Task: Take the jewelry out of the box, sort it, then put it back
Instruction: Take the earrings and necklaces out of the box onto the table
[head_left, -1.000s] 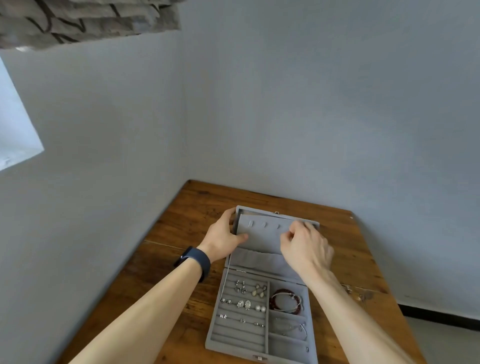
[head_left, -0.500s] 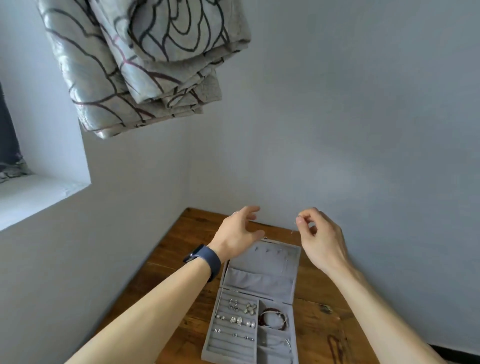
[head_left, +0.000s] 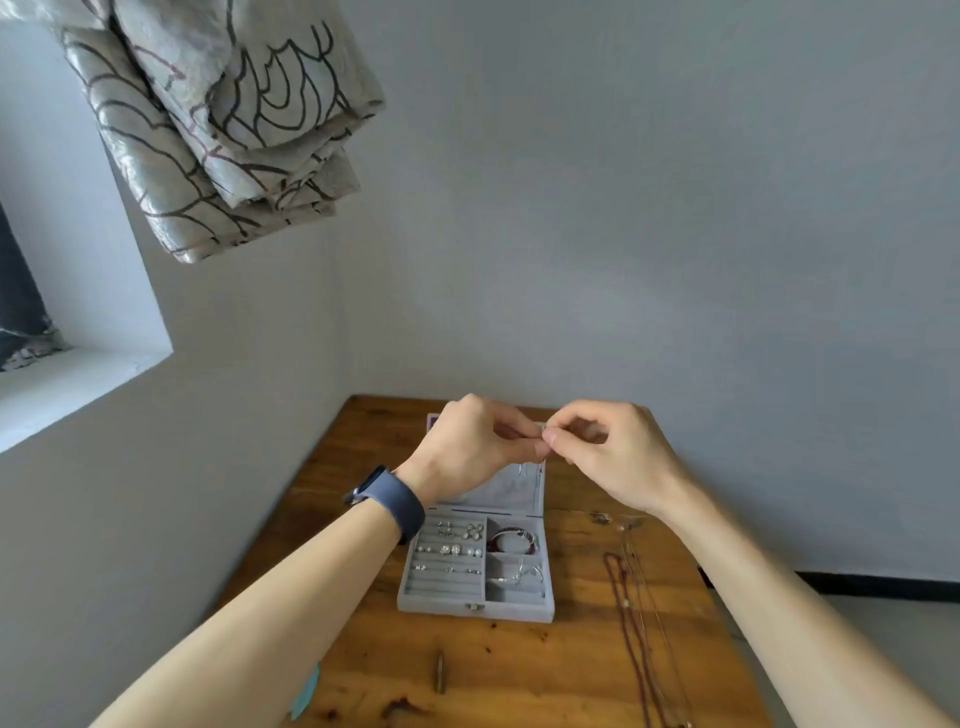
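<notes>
Above the open box (head_left: 475, 605), both hands pinch something tiny.

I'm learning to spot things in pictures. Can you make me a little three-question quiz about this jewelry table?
1. True or false: the grey felt-lined jewelry box stands open on the brown wooden table.
2. Where does the long dark red beaded necklace lie? A in the box; B on the table, right of the box; C on the windowsill.
3. Fill in: the dark blue watch band is on the ___ wrist.

Key: 1 true; 2 B; 3 left.
</notes>
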